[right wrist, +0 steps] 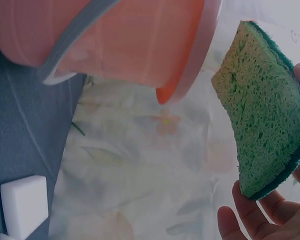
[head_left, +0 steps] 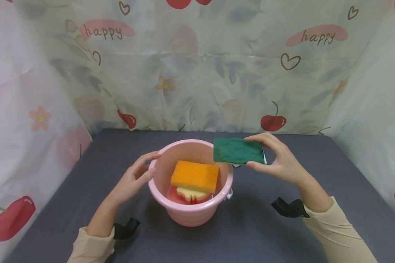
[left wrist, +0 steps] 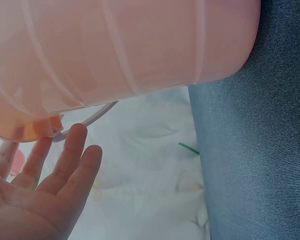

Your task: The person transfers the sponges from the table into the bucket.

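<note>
A pink bucket (head_left: 191,215) stands on the dark tabletop, an orange sponge (head_left: 195,176) lying inside on top of a cream-and-red scalloped piece (head_left: 192,193). My left hand (head_left: 139,175) touches the bucket's left rim with thumb and index finger; in the left wrist view its fingers (left wrist: 70,165) are fairly straight beside the outer wall. Above the right side of the rim, my right hand (head_left: 276,160) pinches a scouring sponge (head_left: 238,151) between thumb and fingers. Its dark green scrub side faces the head camera, and its porous, lighter side shows in the right wrist view.
A white block (right wrist: 25,206) lies on the table (right wrist: 20,125) near the bucket, mostly hidden in the head view. The bucket's pale handle (right wrist: 80,37) hangs down its side. Printed cloth (head_left: 204,73) surrounds the table at the back and sides.
</note>
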